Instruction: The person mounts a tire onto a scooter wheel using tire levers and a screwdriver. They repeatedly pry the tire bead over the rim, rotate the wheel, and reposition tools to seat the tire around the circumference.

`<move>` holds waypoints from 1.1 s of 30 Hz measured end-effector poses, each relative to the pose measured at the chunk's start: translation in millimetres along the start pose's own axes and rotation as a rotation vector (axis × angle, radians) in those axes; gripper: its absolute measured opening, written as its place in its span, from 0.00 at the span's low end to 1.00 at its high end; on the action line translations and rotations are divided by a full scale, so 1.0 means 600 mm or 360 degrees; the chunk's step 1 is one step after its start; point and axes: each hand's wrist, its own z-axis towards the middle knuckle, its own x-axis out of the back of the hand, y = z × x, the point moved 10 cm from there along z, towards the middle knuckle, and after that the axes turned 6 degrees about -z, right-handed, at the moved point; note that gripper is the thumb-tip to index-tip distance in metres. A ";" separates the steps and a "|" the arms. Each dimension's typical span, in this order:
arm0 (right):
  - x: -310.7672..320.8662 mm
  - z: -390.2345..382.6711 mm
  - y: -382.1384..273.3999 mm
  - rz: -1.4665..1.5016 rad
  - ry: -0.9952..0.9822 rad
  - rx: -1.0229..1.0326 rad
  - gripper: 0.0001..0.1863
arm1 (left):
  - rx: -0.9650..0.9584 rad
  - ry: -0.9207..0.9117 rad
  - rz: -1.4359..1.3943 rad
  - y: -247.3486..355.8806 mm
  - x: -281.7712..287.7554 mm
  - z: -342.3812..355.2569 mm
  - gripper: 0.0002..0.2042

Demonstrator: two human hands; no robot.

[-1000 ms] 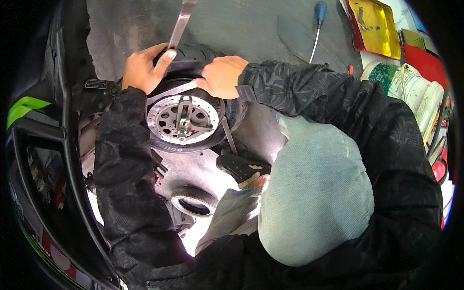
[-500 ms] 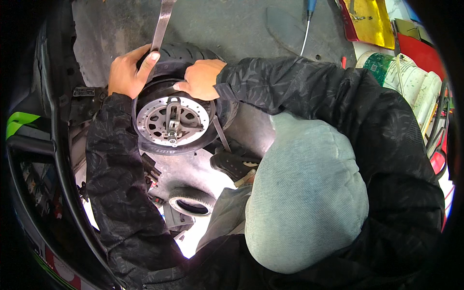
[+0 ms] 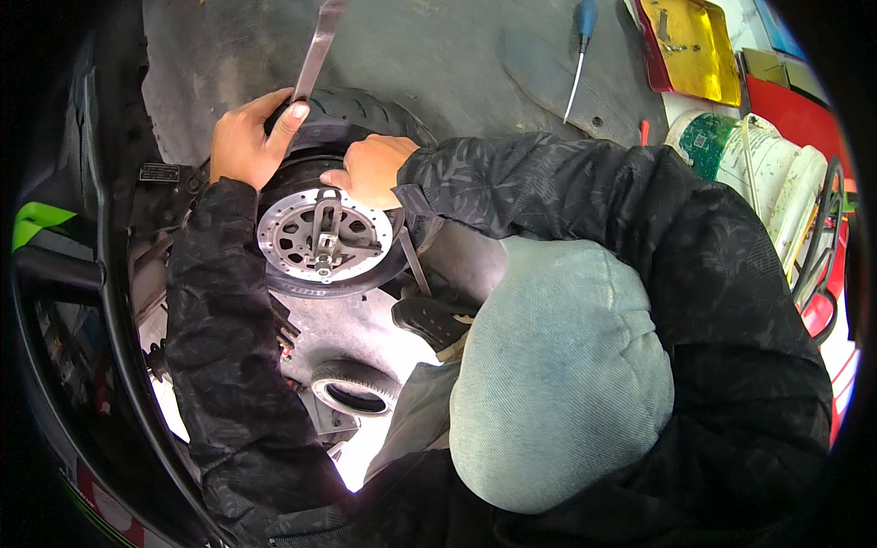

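Observation:
A wheel with a silver, drilled-looking hub disc (image 3: 290, 258) and a black tyre (image 3: 365, 108) lies below my hands. My left hand (image 3: 245, 146) is closed at the tyre's far left edge, its thumb laid against a flat metal tyre lever (image 3: 320, 47) that points up and away. The hand hides the lever's lower end. My right hand (image 3: 373, 172) is curled on the wheel above the disc, thumb against the dark rim; what its fingers hold is hidden. A second flat metal bar (image 3: 414, 260) sticks out at the wheel's right side.
My bent knee in pale denim (image 3: 566, 374) fills the lower middle, with a black shoe (image 3: 425, 320) beside it. A smaller tyre (image 3: 352, 388) lies below. A blue-handled screwdriver (image 3: 586, 23), yellow tray (image 3: 690, 55) and bucket (image 3: 731, 142) are at upper right; a black frame (image 3: 110, 283) stands left.
My right hand has slid slightly nearer the hub disc. The lever's upper end leans a little further right. My left hand keeps its hold, and the whole view has shifted slightly.

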 end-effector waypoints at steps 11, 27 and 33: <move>0.045 0.019 -0.078 -0.0314 -0.0058 0.0131 0.31 | -0.0061 0.0106 0.0092 0.007 0.002 0.004 0.34; -0.066 -0.009 -0.168 -0.1001 -0.0687 0.0024 0.25 | -0.0080 0.0263 0.0080 -0.001 0.008 -0.002 0.40; -0.055 0.020 -0.190 -0.1297 -0.0700 0.0036 0.21 | 0.0001 0.0204 0.0069 0.002 0.022 -0.010 0.31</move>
